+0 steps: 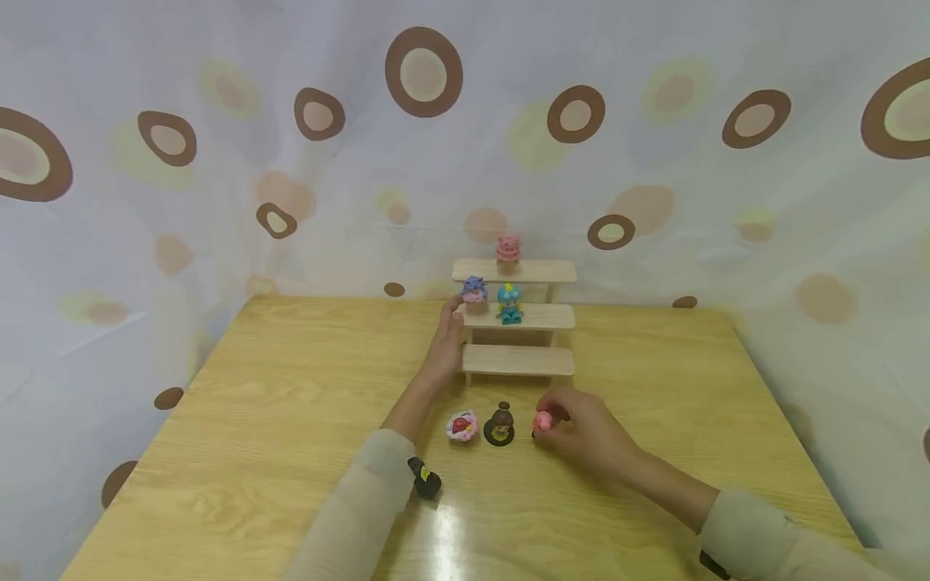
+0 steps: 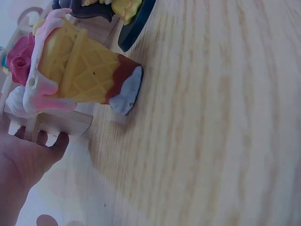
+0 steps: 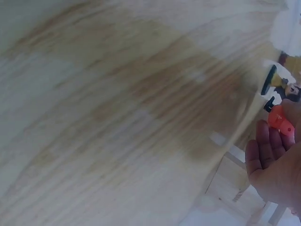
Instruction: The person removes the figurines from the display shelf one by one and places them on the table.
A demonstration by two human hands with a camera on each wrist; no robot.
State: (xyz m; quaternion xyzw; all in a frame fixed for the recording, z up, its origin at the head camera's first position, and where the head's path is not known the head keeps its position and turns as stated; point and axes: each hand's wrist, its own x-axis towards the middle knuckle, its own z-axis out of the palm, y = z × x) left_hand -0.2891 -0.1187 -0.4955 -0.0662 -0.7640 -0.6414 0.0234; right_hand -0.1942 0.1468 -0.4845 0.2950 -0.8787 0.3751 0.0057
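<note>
My left hand (image 1: 445,347) grips the left side of a small three-step wooden display shelf (image 1: 517,361); its fingers curl round the shelf's edge in the left wrist view. A small pink and orange toy figure (image 1: 543,420) is pinched between the thumb and fingers of my right hand (image 1: 592,432), low over the table in front of the shelf. Part of that figure is hidden by the fingers. Left of it stands a brown-haired doll figure (image 1: 501,426) on a dark round base. Beside the doll is an ice cream cone toy (image 2: 91,70) with pink icing.
A pink cone toy (image 1: 508,251) stands on the shelf's top step. The middle step holds a blue-purple cone toy (image 1: 475,292) and a seated teal figure (image 1: 510,305). Below my left sleeve is a black object (image 1: 427,482). A patterned curtain (image 1: 494,161) hangs behind the table.
</note>
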